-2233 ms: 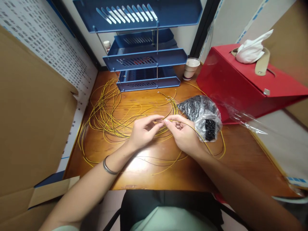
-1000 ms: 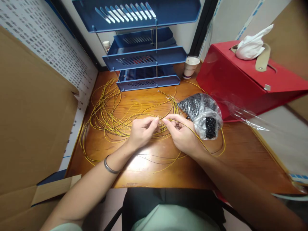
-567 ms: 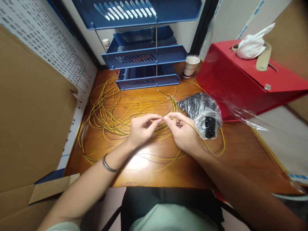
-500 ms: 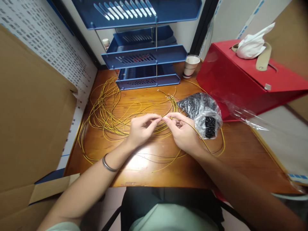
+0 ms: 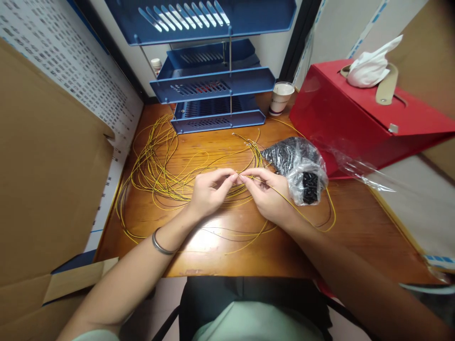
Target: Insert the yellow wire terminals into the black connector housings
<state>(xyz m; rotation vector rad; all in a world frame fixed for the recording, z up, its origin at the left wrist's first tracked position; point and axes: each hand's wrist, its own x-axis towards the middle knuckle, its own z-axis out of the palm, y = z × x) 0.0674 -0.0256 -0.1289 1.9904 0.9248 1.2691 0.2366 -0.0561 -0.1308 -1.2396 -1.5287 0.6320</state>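
Note:
My right hand pinches a thin yellow wire, which runs back over the hand towards the wrist. Thumb and forefinger of my left hand are pressed together, almost meeting the right fingertips; whatever sits between them is too small to make out. Behind and under both hands lies a loose bundle of yellow and dark wires, with small metal ends near the middle of the table. Close to my right hand rests a clear plastic bag of small black parts.
A blue tiered letter tray stands at the back, with a paper cup beside it. To the right is a red tissue box. Cardboard lines the left side of the wooden table.
The wire at my right hand now lies straighter and lower across the hand. My fingertips have shifted very slightly; both hands stay pinched close together.

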